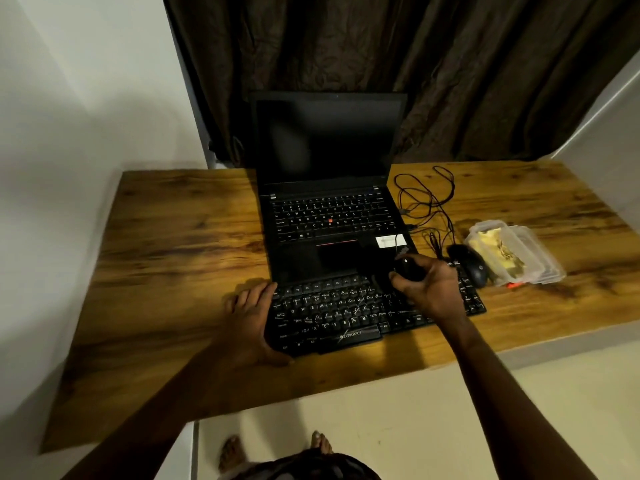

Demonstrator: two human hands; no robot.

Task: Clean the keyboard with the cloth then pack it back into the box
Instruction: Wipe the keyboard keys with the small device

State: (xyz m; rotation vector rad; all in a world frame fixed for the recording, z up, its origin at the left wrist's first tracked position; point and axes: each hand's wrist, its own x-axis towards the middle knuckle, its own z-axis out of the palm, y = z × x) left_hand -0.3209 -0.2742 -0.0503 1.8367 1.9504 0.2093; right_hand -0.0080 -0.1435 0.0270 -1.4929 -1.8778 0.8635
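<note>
1. Overhead, a wood-grain table fills the frame, with a dark brown curtain hanging behind it at 12 o'clock.
2. An open black laptop, screen dark, stands at the table's centre.
3. The black keyboard lies flat on the table at 6 o'clock from the laptop, its far edge against the laptop's front edge and its near edge close to the table's rim.
4. The left hand clasps the keyboard's end at 9 o'clock, fingers over the far edge and thumb curled round the near corner.
5. The right hand hovers above the keyboard's 3 o'clock half, fingers curled around a small black mouse.
6. A clear plastic container with yellowish contents sits at 3 o'clock from the laptop.
7. A second mouse rests between the container and the keyboard's far corner.
8. Thin black cables loop across the wood at 2 o'clock from the laptop's base.
</note>
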